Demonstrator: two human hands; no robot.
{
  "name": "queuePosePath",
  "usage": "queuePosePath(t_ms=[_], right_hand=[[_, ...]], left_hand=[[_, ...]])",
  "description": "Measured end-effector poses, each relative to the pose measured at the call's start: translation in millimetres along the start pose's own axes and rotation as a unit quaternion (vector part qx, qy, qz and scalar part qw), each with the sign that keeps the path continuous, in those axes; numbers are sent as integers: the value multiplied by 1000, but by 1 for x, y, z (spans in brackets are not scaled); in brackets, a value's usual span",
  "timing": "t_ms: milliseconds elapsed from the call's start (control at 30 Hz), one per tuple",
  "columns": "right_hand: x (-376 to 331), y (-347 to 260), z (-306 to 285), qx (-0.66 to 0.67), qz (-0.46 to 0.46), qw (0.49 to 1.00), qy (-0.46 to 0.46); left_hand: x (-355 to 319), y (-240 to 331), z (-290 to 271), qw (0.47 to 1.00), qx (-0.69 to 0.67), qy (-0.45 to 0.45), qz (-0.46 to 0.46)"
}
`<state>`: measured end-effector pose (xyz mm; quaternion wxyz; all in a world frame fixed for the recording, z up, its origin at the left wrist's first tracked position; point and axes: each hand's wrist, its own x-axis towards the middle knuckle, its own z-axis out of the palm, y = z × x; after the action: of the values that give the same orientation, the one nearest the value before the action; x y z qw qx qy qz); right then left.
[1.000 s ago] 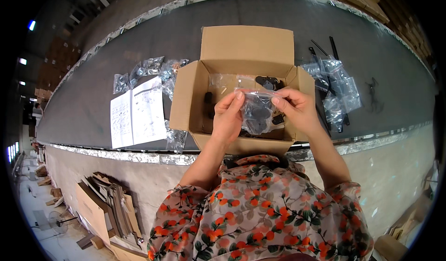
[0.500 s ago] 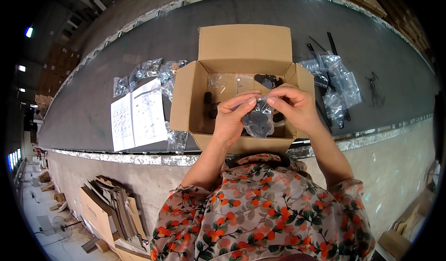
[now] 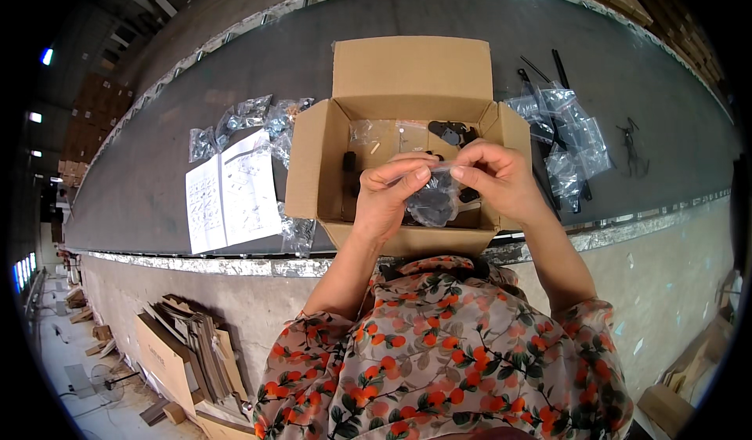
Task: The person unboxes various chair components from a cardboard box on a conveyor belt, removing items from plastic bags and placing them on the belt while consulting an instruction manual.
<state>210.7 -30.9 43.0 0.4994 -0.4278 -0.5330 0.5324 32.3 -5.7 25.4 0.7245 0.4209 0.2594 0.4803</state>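
Note:
A clear plastic bag (image 3: 433, 205) with dark parts in it hangs over an open cardboard box (image 3: 415, 108). My left hand (image 3: 389, 197) pinches the bag's top edge on one side, thumb against fingers. On the other side of that edge, my right hand (image 3: 499, 180) grips it the same way. Inside the box lie black parts (image 3: 452, 133), a small clear bag (image 3: 363, 133) and a short pale peg (image 3: 375, 148). The bag and my hands hide part of the box's inside.
The box stands on a dark conveyor belt (image 3: 235, 72). Left of it lie printed sheets (image 3: 233, 193) and several clear bags of hardware (image 3: 254, 111). To its right are clear bags (image 3: 576, 134), black rods (image 3: 559, 70) and thin black wires (image 3: 631, 148). Flattened cardboard (image 3: 168, 362) leans below the belt.
The bag's top edge is drawn out wider between my fingers, and my right hand has shifted slightly right. The bag stays above the box.

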Motion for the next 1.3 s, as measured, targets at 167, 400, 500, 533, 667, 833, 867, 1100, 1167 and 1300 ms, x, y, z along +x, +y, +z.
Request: queuePosePath(t_ms=[167, 400, 500, 533, 667, 833, 867, 1100, 1167, 1300], right_hand=[[-1, -1, -2, 35, 6, 999, -5], [-2, -5, -8, 91, 81, 992, -20], [-3, -7, -6, 92, 73, 993, -17], [-3, -6, -6, 90, 71, 993, -18], [-3, -6, -6, 80, 69, 994, -19], [-3, -3, -7, 50, 45, 998, -15], [-3, -4, -6, 43, 30, 999, -12], [-3, -9, -5, 26, 22, 999, -27], [-1, -9, -1, 31, 0, 999, -35], [-1, -9, 0, 32, 0, 999, -42]], left_hand=[[0, 1, 1, 1000, -2, -3, -10], [1, 6, 0, 1000, -20, -15, -14], [1, 6, 1, 1000, -15, -15, -10], [1, 6, 1, 1000, -17, -15, -11], [0, 8, 2, 1000, -9, -19, -15], [-1, 7, 0, 999, -25, -25, -31], [-1, 6, -1, 999, -30, -25, -33], [0, 5, -1, 999, -26, -30, -36], [1, 5, 0, 998, -15, -38, -44], [1, 9, 5, 998, -14, -45, -36]])
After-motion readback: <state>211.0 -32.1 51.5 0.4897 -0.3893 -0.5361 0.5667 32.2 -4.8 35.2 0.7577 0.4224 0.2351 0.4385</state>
